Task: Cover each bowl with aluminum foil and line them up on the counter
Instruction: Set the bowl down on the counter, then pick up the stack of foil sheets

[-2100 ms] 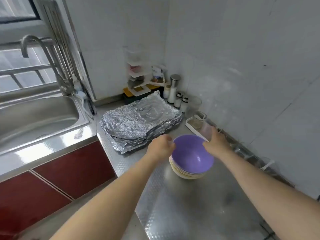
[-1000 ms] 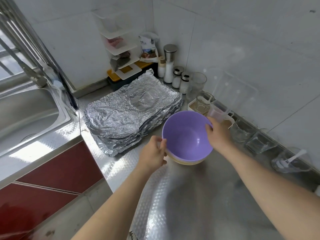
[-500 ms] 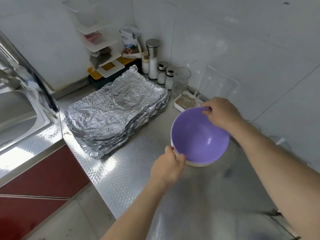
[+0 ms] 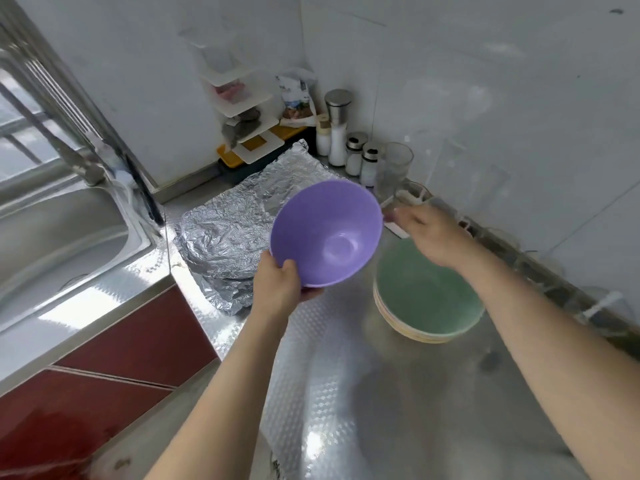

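My left hand (image 4: 278, 289) grips the near rim of a purple bowl (image 4: 325, 237), which is tilted and lifted off the counter above the edge of the foil. My right hand (image 4: 427, 233) hovers to the right of that bowl with fingers loosely extended, holding nothing, over a stack of bowls (image 4: 427, 299) with a green one on top. A pile of crumpled aluminum foil sheets (image 4: 232, 223) lies on the steel counter (image 4: 346, 393) behind and left of the purple bowl.
A steel sink (image 4: 59, 237) with a tap lies at the left. Spice jars (image 4: 349, 147), a glass (image 4: 398, 164) and a white corner rack (image 4: 242, 109) stand by the wall. Glass dishes line the right wall. Red cabinet fronts (image 4: 114, 358) sit below.
The purple bowl has been lifted off the stack and carried left by my left hand. My right hand has let go of its rim. The green bowl beneath now shows.
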Available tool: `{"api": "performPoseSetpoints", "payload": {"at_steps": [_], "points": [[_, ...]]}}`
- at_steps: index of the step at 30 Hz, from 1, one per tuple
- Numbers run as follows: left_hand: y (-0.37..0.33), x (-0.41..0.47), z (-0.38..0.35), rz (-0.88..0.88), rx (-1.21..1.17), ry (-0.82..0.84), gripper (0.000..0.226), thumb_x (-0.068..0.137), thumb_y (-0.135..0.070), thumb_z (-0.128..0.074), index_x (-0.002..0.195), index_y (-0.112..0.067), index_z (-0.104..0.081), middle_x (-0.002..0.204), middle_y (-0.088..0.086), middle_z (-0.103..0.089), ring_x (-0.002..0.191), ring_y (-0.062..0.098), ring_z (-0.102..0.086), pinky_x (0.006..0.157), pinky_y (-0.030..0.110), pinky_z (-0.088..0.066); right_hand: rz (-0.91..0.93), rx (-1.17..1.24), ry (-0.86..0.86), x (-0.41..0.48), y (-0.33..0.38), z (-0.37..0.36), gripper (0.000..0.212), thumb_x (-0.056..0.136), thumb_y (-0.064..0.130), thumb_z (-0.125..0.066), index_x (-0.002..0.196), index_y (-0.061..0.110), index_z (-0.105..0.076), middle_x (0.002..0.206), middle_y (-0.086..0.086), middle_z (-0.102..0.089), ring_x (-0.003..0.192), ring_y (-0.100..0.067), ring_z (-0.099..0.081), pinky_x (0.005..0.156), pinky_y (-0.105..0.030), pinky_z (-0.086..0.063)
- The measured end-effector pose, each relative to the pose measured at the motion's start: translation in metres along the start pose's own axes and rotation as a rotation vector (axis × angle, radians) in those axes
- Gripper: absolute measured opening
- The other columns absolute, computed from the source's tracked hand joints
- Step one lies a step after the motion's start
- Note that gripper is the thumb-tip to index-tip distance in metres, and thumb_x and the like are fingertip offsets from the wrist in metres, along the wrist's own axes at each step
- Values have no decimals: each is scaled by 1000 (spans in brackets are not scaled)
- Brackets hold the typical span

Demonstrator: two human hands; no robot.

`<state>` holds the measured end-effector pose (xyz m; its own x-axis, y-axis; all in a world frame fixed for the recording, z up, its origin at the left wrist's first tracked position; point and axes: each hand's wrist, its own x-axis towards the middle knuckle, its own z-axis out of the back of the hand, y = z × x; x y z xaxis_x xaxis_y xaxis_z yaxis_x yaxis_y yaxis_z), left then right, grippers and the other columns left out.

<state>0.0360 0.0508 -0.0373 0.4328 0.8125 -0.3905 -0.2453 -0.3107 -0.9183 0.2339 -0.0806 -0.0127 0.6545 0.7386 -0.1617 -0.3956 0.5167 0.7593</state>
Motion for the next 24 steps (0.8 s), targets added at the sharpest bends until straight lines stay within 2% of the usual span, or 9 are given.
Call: {"api": "performPoseSetpoints", "payload": {"at_steps": [2,3,6,9,13,17,20,22,24], "points": [[18,9,11,39,26,-40,31,91,3,-35,120,-4,-43,125,17,-49,97,44,-64,50,37,-58,44,-285,156,2,-13,-27,36,95,47,-49,121,26,-64,126,-4,-61,123,-26,-53,101,-43,-43],[27,11,16,61,61,-50,31,91,2,-36,121,-4,-42,126,17,-47,96,45,-64,50,39,-58,47,-462,227,3,-17,-38,39,93,52,-50,125,33,-61,132,-1,-54,131,-24,-43,105,-45,-37],[55,11,24,142,154,-30,34,89,-1,-39,122,-5,-45,125,19,-50,93,44,-64,53,50,-59,2,-820,294,-2,-14,-53,41,85,61,-49,121,43,-58,139,4,-39,138,-21,-22,107,-56,-22],[79,11,25,166,189,2,36,82,-8,-41,117,-10,-49,118,18,-55,89,44,-66,54,56,-58,-48,-798,295,-6,-12,-50,32,82,55,-55,110,42,-61,132,0,-41,134,-24,-24,103,-58,-27],[88,0,10,183,195,70,41,79,-10,-44,121,-12,-47,117,16,-55,97,41,-62,57,56,-58,-134,-901,359,-16,-16,-35,30,80,55,-59,107,41,-63,126,-2,-44,132,-28,-29,105,-53,-31],[76,-24,-12,254,229,199,25,95,-7,-38,120,-10,-40,103,12,-56,79,43,-68,60,46,-60,-244,-1089,425,-27,-20,-18,30,77,52,-65,102,35,-65,117,1,-53,120,-26,-46,101,-51,-25],[75,-32,-25,283,399,329,11,97,-16,-41,105,-12,-49,92,13,-65,74,36,-70,56,33,-56,-334,-1195,469,-34,-22,-6,28,77,47,-68,94,27,-61,103,4,-56,111,-23,-53,98,-47,-26],[79,-32,-29,212,583,397,14,94,-23,-49,97,-12,-58,98,14,-70,85,31,-71,75,39,-59,-360,-1217,490,-35,-24,1,19,84,39,-61,96,25,-58,105,2,-57,111,-23,-53,100,-47,-27],[85,-30,-31,101,627,378,39,87,-26,-58,122,-10,-54,122,7,-63,106,27,-65,93,45,-53,-349,-1141,462,-33,-28,2,19,94,29,-47,109,21,-57,116,0,-59,108,-24,-52,100,-46,-30]]}}
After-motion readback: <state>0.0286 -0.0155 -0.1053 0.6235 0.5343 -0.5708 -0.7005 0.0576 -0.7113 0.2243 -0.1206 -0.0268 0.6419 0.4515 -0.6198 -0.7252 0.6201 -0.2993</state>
